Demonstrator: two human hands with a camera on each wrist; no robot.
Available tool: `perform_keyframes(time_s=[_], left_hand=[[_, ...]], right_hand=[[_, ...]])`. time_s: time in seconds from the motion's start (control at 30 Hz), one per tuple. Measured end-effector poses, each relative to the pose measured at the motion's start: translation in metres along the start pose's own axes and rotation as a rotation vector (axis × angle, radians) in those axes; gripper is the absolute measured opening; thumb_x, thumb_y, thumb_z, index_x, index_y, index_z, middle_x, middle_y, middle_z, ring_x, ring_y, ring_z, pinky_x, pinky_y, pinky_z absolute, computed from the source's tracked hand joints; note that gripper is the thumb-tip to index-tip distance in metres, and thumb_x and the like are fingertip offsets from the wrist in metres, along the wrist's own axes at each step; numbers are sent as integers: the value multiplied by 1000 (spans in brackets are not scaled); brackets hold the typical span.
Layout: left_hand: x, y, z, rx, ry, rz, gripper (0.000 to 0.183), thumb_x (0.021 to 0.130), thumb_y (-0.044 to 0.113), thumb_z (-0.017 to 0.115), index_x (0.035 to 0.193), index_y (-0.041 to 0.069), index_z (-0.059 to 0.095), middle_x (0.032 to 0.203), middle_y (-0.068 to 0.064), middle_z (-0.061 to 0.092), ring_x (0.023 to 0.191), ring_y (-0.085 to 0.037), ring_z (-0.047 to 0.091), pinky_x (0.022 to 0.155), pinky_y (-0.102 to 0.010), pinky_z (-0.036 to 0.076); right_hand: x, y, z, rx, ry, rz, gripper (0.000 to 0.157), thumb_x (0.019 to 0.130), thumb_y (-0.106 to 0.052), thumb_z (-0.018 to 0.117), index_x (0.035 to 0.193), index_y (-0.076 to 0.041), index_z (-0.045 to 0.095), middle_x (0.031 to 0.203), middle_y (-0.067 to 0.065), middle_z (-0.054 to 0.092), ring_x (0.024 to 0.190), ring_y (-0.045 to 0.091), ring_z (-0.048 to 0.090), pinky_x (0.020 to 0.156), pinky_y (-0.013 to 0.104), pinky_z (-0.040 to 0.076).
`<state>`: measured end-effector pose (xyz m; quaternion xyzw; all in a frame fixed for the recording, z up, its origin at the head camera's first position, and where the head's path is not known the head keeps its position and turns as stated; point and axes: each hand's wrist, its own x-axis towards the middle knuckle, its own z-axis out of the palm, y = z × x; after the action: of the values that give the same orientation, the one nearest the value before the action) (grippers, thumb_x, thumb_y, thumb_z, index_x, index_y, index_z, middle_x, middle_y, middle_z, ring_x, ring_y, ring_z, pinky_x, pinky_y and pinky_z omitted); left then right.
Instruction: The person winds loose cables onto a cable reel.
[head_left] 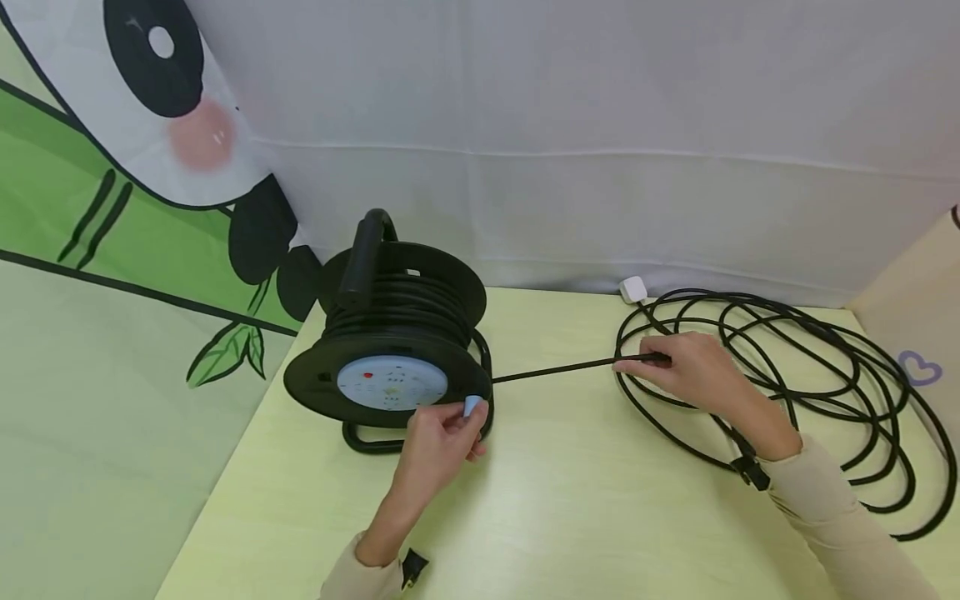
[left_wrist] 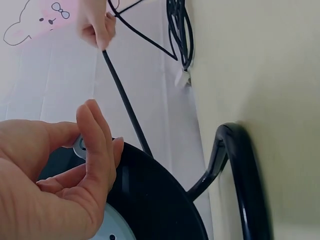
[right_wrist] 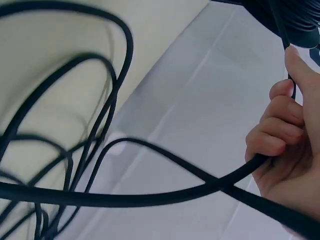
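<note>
left hand (head_left: 437,443) pinches one blue knob (head_left: 471,406), right hand (head_left: 697,373) grips one black cable (head_left: 555,370).

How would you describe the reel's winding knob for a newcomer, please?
Find the black cable reel at left. On its front flange, far right, the left hand pinches the blue knob: small and jutting, unlike the broad socket panel beside it.

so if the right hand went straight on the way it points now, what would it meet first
Likely the cable reel, around its black tubular stand: the right hand points along the straight stretch of cable toward it, though depth is unclear.
</note>
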<state>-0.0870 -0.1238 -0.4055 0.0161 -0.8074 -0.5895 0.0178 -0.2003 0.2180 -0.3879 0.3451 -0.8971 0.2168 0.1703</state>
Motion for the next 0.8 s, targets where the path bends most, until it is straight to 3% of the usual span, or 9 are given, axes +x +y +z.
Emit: perform_keyframes(time_s=[0.2,0.33,0.5,0.63,0.8], left_hand=[[0,-8,0,1,3,-11,26,98,18,72,76,5,72,62,-13,67,53,-30,68,51,-33,57],[-1,-14,0,19,13,-5,28,99,17,71,73,5,71,59,-8,66,52,-23,66,50,-26,53],[-1,-24,-2,54,25,-10,29,99,15,70,72,4,71,57,-5,64,52,-22,66,48,-22,49],[-2,-36,-8,71,34,-41,28,99,15,70,75,0,73,58,-6,65,53,-24,67,49,-22,49],[-4,-48,-19,90,54,-73,28,99,14,71,76,-2,73,58,-6,65,54,-26,68,51,-23,52]], right_hand=[[-14,17,-32,-99,-6,-30,46,92,-53,73,66,-27,45,56,-20,28,49,-4,22,45,19,19],[-21,26,-53,-166,54,-73,50,92,-71,58,68,-28,49,56,-22,27,49,-5,20,44,19,16],[-29,36,-76,-244,102,-96,57,92,-78,44,67,-28,49,56,-21,26,49,-5,19,43,19,14],[-40,45,-90,-296,130,-75,67,92,-82,34,67,-22,53,54,-19,30,48,-5,19,41,21,17],[-48,54,-104,-333,138,-36,74,88,-86,34,67,-19,57,52,-17,36,48,-5,22,40,22,20]])
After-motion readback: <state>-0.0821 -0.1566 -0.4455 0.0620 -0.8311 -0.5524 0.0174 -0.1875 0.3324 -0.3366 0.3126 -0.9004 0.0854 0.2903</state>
